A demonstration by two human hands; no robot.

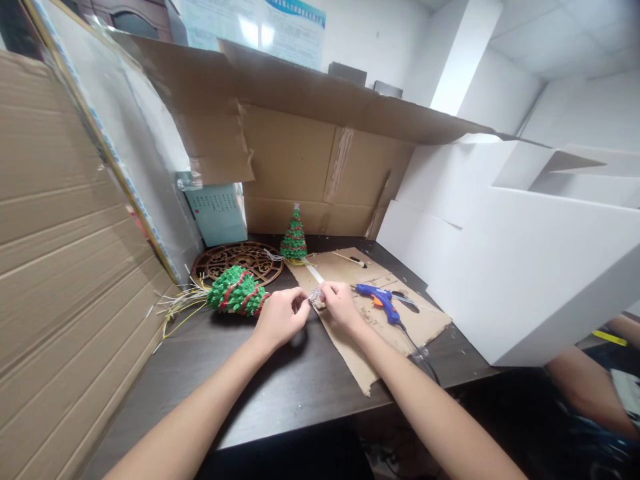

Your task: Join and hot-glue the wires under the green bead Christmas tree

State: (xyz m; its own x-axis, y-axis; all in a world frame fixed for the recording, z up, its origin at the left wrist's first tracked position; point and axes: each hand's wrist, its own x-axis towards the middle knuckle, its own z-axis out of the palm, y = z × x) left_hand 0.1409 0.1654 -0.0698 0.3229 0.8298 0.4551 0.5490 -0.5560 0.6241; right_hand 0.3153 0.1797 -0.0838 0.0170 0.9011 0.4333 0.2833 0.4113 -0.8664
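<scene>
A green beaded Christmas tree (235,291) with red garland lies on its side, its white and yellow wire ends fanning out leftward. My left hand (283,315) is closed at the tree's tip end, thumb and forefinger pinching the side of a small silvery beaded ornament (316,295). On its other side my right hand (340,305) grips the same ornament between closed fingers. Whether the ornament joins the tree is hidden behind my left hand. A smaller tree (295,233) stands upright farther back, a silvery star on its top.
A blue glue gun (381,301) with a cord lies on the cardboard sheet (345,333), near a small brush (353,260). An openwork brown disc (245,261) and a pale green box (217,213) sit behind. White boxes (540,267) rise on the right; another person's arm (583,387) shows beyond.
</scene>
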